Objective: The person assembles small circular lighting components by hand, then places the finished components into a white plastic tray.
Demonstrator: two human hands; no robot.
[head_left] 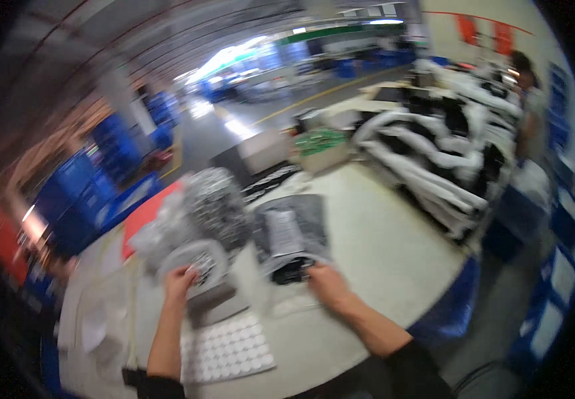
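Observation:
My left hand (179, 282) is at the near left rim of a white round bowl (217, 251) holding small shiny metallic pieces (202, 265). Its fingers are drawn together, blurred, and what they hold is too small to make out. My right hand (327, 286) is at the mouth of a grey plastic bag (304, 219) with a pale label. Black pieces (290, 271) show in that opening; the right fingers are curled against its right side, and their tips are hidden. The bowl rests on a grey box (217, 306). Below lies a sheet of round white stickers (231, 347).
Clear bags of shiny parts (214, 206) stand behind the bowl. A bin with green items (320, 149) is farther back. White-wrapped black goods (433, 153) fill the table's right side, where another person (530, 100) stands. Blue crates (74, 186) are stacked at left.

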